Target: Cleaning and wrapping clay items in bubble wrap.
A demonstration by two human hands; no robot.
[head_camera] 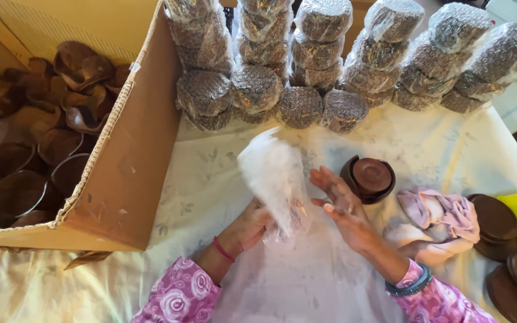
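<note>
Left hand [251, 226] is pinched shut on a bubble-wrapped piece [277, 179], held upright just left of the lidded wooden bowl [370, 178]. Right hand [341, 203] is open flat beside it, holding nothing. I'd smooth the wrap snug, gripping low.

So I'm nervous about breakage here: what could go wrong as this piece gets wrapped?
The left hand alone grips the bubble wrap bundle, which is held above the table; the right hand is open beside it, so the bundle might slip. The dark wooden bowl sits just beyond the right hand and could get knocked. The wrapped stacks lean and may topple.
</note>
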